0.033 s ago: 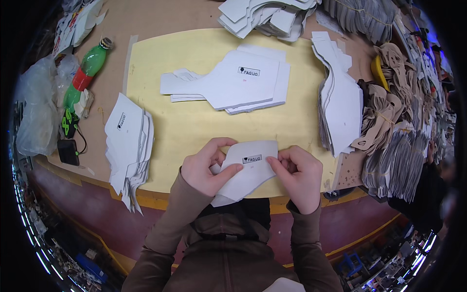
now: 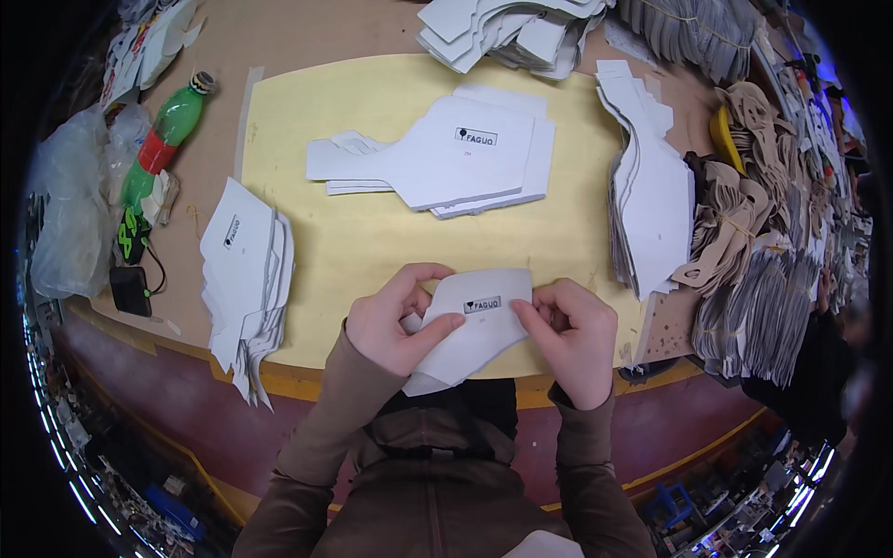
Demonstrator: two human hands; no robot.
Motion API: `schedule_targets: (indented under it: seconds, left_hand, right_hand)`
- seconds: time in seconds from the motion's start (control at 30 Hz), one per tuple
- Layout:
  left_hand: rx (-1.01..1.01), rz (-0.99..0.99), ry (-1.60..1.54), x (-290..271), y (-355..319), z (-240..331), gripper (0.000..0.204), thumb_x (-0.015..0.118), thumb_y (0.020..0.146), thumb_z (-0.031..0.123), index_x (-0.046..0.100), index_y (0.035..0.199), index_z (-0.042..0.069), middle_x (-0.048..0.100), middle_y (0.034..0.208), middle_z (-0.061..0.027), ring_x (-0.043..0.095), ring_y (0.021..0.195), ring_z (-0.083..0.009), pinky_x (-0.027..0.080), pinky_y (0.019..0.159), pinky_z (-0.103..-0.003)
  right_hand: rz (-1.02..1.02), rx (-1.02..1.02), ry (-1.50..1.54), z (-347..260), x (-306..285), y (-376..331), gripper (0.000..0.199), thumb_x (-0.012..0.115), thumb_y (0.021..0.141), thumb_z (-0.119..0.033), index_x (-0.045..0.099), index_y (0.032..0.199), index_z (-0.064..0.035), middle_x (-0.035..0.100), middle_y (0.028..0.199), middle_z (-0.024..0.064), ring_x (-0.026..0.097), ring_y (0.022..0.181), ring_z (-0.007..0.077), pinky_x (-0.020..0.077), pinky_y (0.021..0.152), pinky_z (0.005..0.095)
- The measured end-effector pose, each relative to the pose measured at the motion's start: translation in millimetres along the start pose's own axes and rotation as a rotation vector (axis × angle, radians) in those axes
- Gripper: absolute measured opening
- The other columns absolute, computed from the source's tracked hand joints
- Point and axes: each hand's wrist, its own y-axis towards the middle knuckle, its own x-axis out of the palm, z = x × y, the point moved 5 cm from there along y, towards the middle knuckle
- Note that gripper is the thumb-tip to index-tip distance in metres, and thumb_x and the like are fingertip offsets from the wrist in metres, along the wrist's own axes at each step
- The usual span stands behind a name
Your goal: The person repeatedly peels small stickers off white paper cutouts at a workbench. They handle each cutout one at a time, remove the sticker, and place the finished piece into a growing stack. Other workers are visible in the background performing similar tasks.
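Observation:
Between my hands, at the table's near edge, is a white cut-out piece of leather-like sheet with a small dark printed mark. My left hand pinches its left side, thumb on top and fingers behind. At the upper right edge my right hand grips it between thumb and curled fingers. Its lower tip hangs past the table edge. Just beyond lies a stack of similar white pieces on a yellow sheet. A second stack of marked white pieces sits to the left, overhanging the edge.
More white pieces are piled at the right, with others at the back. Beige cut-outs and grey bundles crowd the right side. A green bottle, a plastic bag and a small black device are at the left.

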Motion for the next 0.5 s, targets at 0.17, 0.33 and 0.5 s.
schedule_targets:
  seconds: [0.17,0.33,0.5]
  left_hand:
    - [0.020,-0.050,0.008,-0.8,7.8,-6.5,0.038,0.080,0.086,0.008,0.063,0.118,-0.003,0.069,0.077,-0.0002,0.058,0.068,-0.0011,0.044,0.060,-0.018]
    - [-0.042,-0.126,-0.029,-0.8,9.2,-8.4,0.031,0.078,0.089,0.008,0.063,0.113,-0.002,0.074,0.084,-0.0036,0.061,0.072,-0.0021,0.045,0.064,-0.019]
    - [-0.123,-0.174,-0.120,1.6,12.8,-8.0,0.028,0.075,0.092,0.008,0.060,0.114,-0.001,0.077,0.087,-0.0075,0.063,0.076,-0.0035,0.047,0.068,-0.020]
  right_hand:
    - [-0.027,0.026,0.056,2.8,-1.7,4.0,0.017,0.081,0.081,-0.010,0.066,0.076,-0.0025,0.056,0.066,0.0040,0.048,0.052,0.0142,0.0386,0.050,0.0297]
    - [-0.023,0.038,0.068,2.7,-1.7,3.4,0.017,0.081,0.081,-0.006,0.066,0.078,0.0003,0.055,0.065,0.0011,0.043,0.054,0.0086,0.0344,0.050,0.0258]
    - [-0.026,0.033,0.096,4.3,-0.4,2.0,0.016,0.080,0.082,-0.003,0.065,0.078,0.0019,0.054,0.068,-0.0003,0.041,0.058,0.0050,0.0320,0.052,0.0234]
